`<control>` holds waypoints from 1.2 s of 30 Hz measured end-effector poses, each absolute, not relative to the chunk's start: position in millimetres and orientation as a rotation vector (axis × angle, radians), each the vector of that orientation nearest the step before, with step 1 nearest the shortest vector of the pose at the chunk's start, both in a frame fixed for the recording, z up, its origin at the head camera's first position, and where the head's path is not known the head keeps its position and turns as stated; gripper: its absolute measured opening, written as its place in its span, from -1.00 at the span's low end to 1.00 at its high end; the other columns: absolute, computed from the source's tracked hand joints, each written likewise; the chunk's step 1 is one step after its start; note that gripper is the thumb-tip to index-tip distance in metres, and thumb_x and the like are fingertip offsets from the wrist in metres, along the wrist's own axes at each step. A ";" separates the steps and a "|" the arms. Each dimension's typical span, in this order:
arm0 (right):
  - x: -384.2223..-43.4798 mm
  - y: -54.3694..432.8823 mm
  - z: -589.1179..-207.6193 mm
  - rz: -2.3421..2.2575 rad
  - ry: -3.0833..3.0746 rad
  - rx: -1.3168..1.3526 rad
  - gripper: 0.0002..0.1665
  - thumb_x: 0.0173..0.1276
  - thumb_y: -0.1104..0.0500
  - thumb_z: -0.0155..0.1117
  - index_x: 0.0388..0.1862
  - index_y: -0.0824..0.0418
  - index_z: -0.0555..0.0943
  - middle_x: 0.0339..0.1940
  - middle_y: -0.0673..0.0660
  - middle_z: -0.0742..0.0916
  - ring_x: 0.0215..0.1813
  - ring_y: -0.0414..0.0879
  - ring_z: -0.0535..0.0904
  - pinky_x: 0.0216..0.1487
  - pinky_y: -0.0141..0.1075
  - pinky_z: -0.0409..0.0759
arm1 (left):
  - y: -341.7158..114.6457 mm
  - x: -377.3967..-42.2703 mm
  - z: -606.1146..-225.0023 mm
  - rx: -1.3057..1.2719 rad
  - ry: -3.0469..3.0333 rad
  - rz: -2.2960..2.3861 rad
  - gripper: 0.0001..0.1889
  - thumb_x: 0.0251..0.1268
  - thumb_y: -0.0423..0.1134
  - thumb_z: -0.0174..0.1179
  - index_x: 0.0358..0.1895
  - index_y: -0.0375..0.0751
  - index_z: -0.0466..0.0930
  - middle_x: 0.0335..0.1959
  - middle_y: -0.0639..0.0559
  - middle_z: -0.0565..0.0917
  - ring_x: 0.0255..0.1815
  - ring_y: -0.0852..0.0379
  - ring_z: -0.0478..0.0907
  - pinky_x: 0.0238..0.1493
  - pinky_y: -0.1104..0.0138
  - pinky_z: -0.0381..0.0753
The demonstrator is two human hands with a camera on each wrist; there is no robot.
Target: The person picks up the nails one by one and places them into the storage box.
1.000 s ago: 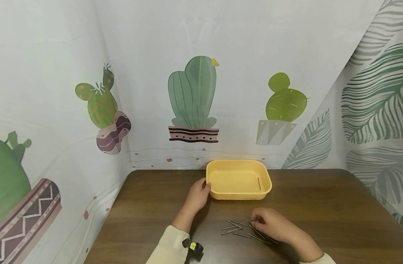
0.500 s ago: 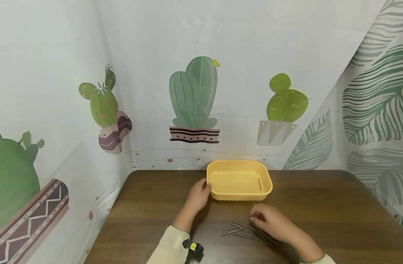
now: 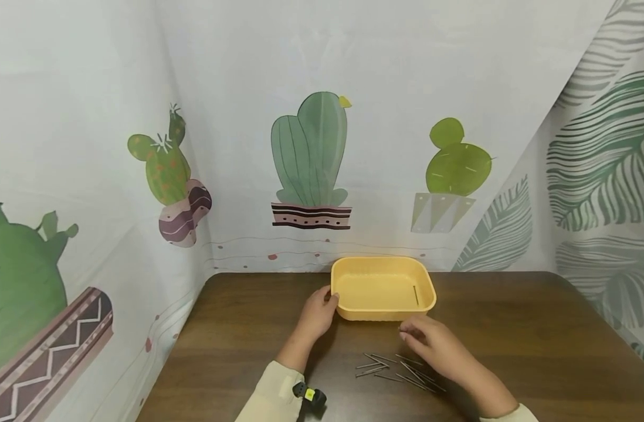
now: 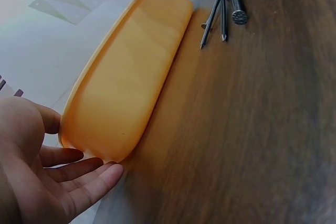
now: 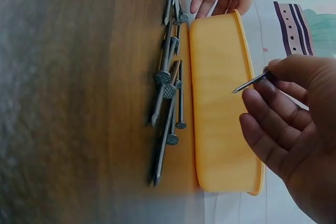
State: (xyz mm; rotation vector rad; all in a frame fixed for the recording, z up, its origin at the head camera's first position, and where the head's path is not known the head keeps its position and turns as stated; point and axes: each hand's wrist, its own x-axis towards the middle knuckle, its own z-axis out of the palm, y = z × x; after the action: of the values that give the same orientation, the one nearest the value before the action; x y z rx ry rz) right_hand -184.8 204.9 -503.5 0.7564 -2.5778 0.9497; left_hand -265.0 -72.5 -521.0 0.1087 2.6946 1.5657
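Note:
A yellow plastic basket stands on the brown table, with one nail lying inside at its right end. My left hand holds the basket at its left front corner, fingers and thumb against the wall and rim. My right hand pinches another nail between thumb and index finger, its point sticking out in the right wrist view. That hand is just in front of the basket. Below it lies a loose pile of several steel nails with textured heads.
The wooden table ends at the back against a white cloth printed with cacti and leaves. A black strap device sits on the left sleeve.
My right hand has risen from the nail pile and moved forward toward the basket, lifting a nail. The left hand has stayed on the basket's corner.

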 end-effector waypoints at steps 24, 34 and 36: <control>-220.9 206.8 -488.1 1.067 -2.429 0.551 -0.87 0.36 0.28 0.38 -0.14 0.14 0.68 -0.31 -0.07 0.73 -0.28 -0.39 0.55 -0.34 -0.38 0.61 | -72.7 -267.4 -524.6 0.102 2.693 1.571 -0.45 0.58 0.00 -0.03 0.43 -0.28 0.41 0.36 -0.26 0.51 0.26 -0.17 0.57 0.22 -0.02 0.62; -236.6 205.6 -480.2 1.017 -2.394 0.541 -0.79 0.31 0.34 0.40 -0.11 0.15 0.68 -0.19 0.01 0.76 -0.22 -0.29 0.60 -0.22 -0.12 0.70 | -73.0 -265.7 -522.3 0.099 2.692 1.560 -0.43 0.58 0.02 -0.04 0.43 -0.30 0.39 0.38 -0.28 0.49 0.26 -0.16 0.57 0.22 -0.02 0.62; -238.9 205.5 -479.9 1.022 -2.401 0.525 -0.80 0.32 0.34 0.39 -0.10 0.16 0.68 -0.19 0.03 0.76 -0.22 -0.26 0.60 -0.20 -0.10 0.70 | -72.7 -265.0 -522.3 0.096 2.691 1.560 -0.43 0.58 0.03 -0.04 0.43 -0.29 0.39 0.38 -0.28 0.49 0.26 -0.16 0.56 0.22 -0.02 0.62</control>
State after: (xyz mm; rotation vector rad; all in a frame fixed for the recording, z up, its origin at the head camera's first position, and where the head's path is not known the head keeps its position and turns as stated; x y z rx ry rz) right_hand -238.9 205.5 -479.9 0.5253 -2.4010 1.0221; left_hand -265.0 -72.7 -522.3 0.0964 2.6908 1.5595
